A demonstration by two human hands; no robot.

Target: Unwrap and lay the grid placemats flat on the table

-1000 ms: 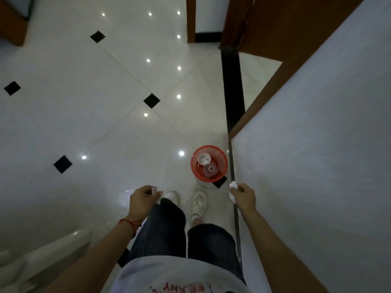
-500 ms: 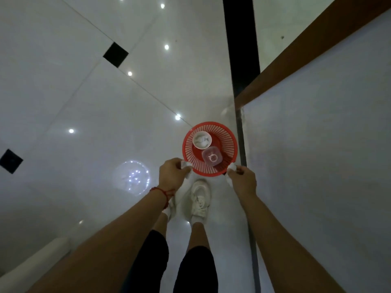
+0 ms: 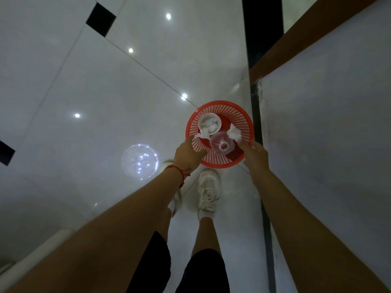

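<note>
White tiled floor [image 3: 84, 92], dim; red basket [image 3: 243, 121] stood at 12 o'clock from our shoes [image 3: 208, 193]. Our left hand [image 3: 187, 154] and right hand [image 3: 255, 155] hovered over its rim, fingers loosened, white scraps [image 3: 234, 133] just beyond them, contact unclear. No placemats seen.

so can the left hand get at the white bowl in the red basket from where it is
Probably yes. The left hand is over the near-left rim of the red basket, which is open on top, and the white bowl sits just beyond its fingers. Only a white scrap lies between them.
</note>
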